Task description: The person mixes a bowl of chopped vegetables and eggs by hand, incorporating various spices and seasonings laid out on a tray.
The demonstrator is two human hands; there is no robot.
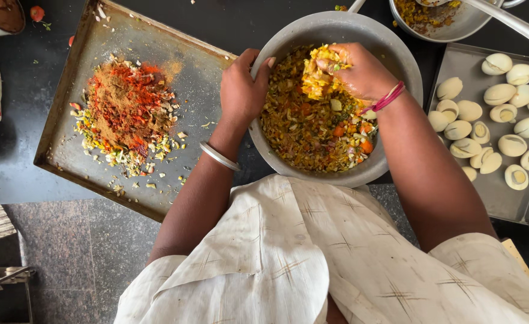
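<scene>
Left hand [242,90] clamped on the left rim of the grey metal bowl [396,54], thumb inside, fingers outside; bowl sits on the dark counter [12,174], centre of scene. Right hand [357,75] inside the bowl, fingers closed around a clump of yellow chopped mix [315,75], above the remaining vegetable mix [312,132]. Left: metal tray [204,66] with spice heap [126,102]; right: tray of halved boiled eggs [498,120].

Single head-worn camera, looking straight down from above the person's own chest.

It sits close over both hands: left hand [242,90] and right hand [354,73] lie mid-frame, trays spreading beyond each hand, dark counter stretching ahead of them.
</scene>
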